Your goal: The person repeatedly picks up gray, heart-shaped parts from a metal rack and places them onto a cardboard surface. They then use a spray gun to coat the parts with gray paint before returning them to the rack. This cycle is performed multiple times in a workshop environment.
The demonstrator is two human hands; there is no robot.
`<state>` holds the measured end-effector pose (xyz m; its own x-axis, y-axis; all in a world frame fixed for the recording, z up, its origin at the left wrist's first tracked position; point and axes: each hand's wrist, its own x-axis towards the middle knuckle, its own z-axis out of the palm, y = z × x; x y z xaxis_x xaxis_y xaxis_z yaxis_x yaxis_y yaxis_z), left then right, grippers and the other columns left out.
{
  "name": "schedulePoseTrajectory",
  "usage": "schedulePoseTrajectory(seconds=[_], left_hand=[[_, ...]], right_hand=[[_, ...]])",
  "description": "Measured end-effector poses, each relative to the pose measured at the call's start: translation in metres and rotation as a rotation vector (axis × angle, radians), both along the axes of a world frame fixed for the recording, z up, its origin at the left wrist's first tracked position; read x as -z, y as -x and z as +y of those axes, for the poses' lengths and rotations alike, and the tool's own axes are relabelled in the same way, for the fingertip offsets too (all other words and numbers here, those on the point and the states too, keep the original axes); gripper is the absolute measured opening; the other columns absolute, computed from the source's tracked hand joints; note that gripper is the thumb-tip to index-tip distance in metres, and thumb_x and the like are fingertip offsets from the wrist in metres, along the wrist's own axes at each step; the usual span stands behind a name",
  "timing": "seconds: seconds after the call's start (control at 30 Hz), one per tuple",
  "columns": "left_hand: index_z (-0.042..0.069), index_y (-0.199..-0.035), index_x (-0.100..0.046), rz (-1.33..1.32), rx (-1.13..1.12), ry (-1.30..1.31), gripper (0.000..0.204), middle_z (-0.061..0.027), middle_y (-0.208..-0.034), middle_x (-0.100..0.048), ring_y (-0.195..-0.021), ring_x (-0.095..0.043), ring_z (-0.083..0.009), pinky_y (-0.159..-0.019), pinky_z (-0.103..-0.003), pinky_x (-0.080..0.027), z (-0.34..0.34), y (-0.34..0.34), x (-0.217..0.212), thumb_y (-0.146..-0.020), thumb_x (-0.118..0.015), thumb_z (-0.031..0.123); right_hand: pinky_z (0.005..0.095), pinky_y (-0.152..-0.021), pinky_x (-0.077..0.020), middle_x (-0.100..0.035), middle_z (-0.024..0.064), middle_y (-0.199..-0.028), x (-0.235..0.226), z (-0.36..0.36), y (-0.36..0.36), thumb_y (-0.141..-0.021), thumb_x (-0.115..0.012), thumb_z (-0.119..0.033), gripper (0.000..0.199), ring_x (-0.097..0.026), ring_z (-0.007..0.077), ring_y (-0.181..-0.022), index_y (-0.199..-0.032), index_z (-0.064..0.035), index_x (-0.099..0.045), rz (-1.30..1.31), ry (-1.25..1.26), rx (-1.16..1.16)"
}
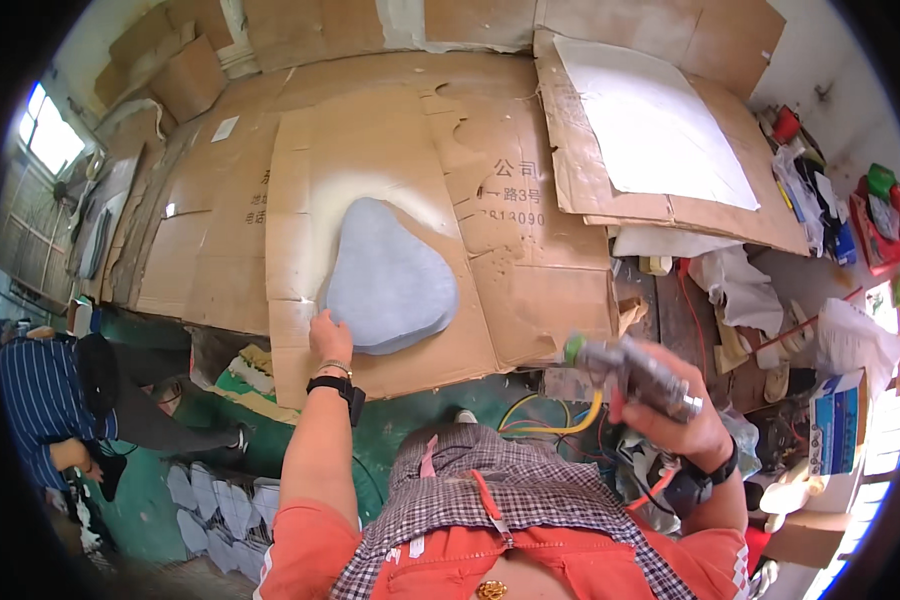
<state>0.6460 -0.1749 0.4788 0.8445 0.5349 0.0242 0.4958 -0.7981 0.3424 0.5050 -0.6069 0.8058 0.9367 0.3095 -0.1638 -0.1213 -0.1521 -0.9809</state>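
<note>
A grey rounded-triangular foam pad (390,275) lies flat on a cardboard sheet (300,150), with a pale sprayed haze on the cardboard around its upper part. At the pad's lower left edge my left hand (329,338) is closed, its fingers gripping the rim. My right hand (675,415) is wrapped round a metal spray gun (645,375), held off to the right beyond the cardboard's front edge. The gun's green-tipped nozzle end points left toward the pad, and a yellow hose (570,425) runs beside it.
White sheeting (660,125) lies on stacked cardboard at the back right. Plastic bags (740,285) and a blue-white box (836,425) crowd the right side. On the floor at lower left are several grey pieces (220,510); a person in a striped shirt (45,400) is nearby.
</note>
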Motion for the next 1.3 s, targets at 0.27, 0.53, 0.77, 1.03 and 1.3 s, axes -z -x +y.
schedulePoseTrajectory(seconds=[0.27, 0.53, 0.77, 1.03, 1.3], left_hand=[[0.007, -0.094, -0.068, 0.115, -0.077, 0.077, 0.020, -0.0150, -0.105, -0.061, -0.095, -0.060, -0.0323, -0.082, -0.041, -0.049, -0.010, -0.007, -0.018, -0.076, -0.062, 0.014], [0.004, -0.091, -0.068, -0.104, -0.148, 0.061, 0.020, -0.0181, -0.102, -0.060, -0.094, -0.060, -0.0340, -0.082, -0.042, -0.049, -0.013, -0.001, -0.014, -0.078, -0.057, 0.014], [0.002, -0.085, -0.068, 0.080, -0.070, 0.054, 0.017, -0.0182, -0.093, -0.064, -0.087, -0.062, -0.0358, -0.079, -0.043, -0.050, -0.010, -0.005, -0.016, -0.077, -0.057, 0.012], [-0.002, -0.077, -0.064, -0.053, -0.139, 0.452, 0.015, -0.0183, -0.086, -0.066, -0.079, -0.066, -0.0303, -0.072, -0.039, -0.054, -0.019, -0.023, -0.067, -0.075, -0.056, 0.010], [0.002, -0.093, -0.053, -0.426, -0.595, 1.758, 0.018, -0.0107, -0.094, -0.056, -0.082, -0.057, -0.0250, -0.070, -0.044, -0.050, -0.018, -0.013, -0.024, -0.074, -0.052, 0.002]], right_hand=[[0.0241, -0.070, -0.0464, -0.062, 0.0047, -0.090, 0.007, 0.002, -0.010, -0.077, -0.064, 0.002, 0.051, -0.056, 0.0087, -0.077, -0.126, -0.0013, -0.050, -0.050, -0.090, 0.173], [0.0248, -0.070, -0.0472, -0.063, 0.0072, -0.089, 0.014, -0.014, -0.002, -0.076, -0.065, 0.003, 0.053, -0.058, 0.0105, -0.077, -0.126, 0.0000, -0.048, 0.014, 0.003, -0.100], [0.0285, -0.069, -0.0488, -0.061, 0.0089, -0.087, 0.027, -0.025, -0.004, -0.078, -0.064, -0.001, 0.057, -0.058, 0.0151, -0.076, -0.131, 0.0009, -0.042, -0.020, -0.076, -0.049], [0.0294, -0.075, -0.0472, -0.060, 0.0081, -0.088, 0.043, -0.022, -0.013, -0.077, -0.065, -0.003, 0.060, -0.058, 0.0161, -0.081, -0.131, 0.0022, -0.041, -0.018, -0.154, 0.036], [0.0280, -0.078, -0.0484, -0.061, 0.0051, -0.090, 0.058, -0.007, -0.011, -0.076, -0.068, -0.001, 0.058, -0.059, 0.0132, -0.084, -0.130, 0.0018, -0.044, 0.130, -0.117, 0.005]])
